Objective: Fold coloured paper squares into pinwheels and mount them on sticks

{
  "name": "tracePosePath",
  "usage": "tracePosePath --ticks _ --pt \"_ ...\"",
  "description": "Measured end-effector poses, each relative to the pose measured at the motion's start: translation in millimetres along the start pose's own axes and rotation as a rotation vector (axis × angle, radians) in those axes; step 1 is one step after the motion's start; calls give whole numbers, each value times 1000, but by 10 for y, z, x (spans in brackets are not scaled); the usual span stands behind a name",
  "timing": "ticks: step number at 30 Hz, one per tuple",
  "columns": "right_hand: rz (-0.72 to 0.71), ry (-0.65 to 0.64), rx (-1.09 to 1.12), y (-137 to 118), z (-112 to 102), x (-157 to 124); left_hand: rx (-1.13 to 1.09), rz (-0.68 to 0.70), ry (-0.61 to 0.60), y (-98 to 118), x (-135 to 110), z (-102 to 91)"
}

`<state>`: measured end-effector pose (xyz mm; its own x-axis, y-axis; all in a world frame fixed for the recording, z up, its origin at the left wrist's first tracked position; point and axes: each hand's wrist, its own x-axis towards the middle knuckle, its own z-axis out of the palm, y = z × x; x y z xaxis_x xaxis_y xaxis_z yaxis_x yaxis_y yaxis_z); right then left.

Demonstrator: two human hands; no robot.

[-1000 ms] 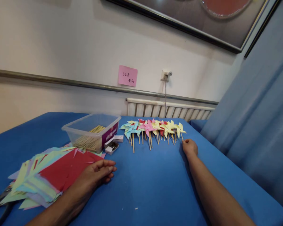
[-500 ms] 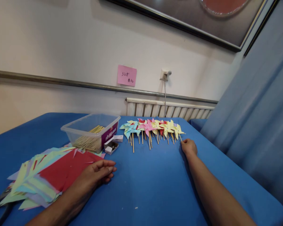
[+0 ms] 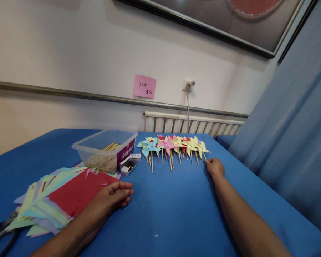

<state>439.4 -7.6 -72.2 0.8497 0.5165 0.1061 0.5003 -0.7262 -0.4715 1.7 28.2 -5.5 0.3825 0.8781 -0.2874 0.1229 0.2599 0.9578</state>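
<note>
My right hand (image 3: 215,167) lies at the right end of a row of several paper pinwheels (image 3: 173,144) on wooden sticks. Its fingers are curled, and the fingertips pinch the lower end of the stick of the rightmost yellow pinwheel (image 3: 202,148). My left hand (image 3: 111,195) rests flat on the blue table (image 3: 171,214) with its fingers stretched out, holding nothing. It touches the edge of a fanned pile of coloured paper squares (image 3: 61,194) with red sheets on top.
A clear plastic box (image 3: 105,148) of wooden sticks stands behind the paper pile. A small open box of pins (image 3: 128,166) lies beside it. Scissors (image 3: 0,233) poke out at the left edge. A blue curtain (image 3: 291,142) hangs on the right.
My right hand has nudged the rightmost yellow pinwheel a little left, closer to the row. My left hand has stayed in place.
</note>
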Motion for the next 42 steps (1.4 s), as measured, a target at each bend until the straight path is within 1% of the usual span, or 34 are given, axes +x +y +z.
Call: tracePosePath --ticks 10,17,24,30,36,40,42 --pt "-1 10 -13 6 -2 -24 -18 -11 -4 46 -48 30" --pt "6 19 -25 8 2 -31 -23 -14 -13 34 -52 30" --pt "-1 -1 -15 11 3 -28 -32 -27 -25 14 -18 13" --pt "-17 7 15 35 23 -3 -28 -7 -36 11 -27 10" --pt "-32 76 79 61 24 -39 0 10 -45 -4 -25 9" --pt "-28 193 159 65 -95 -160 96 64 -64 -42 -60 59" --pt "-67 245 210 28 -172 -264 187 110 -107 -65 -98 93"
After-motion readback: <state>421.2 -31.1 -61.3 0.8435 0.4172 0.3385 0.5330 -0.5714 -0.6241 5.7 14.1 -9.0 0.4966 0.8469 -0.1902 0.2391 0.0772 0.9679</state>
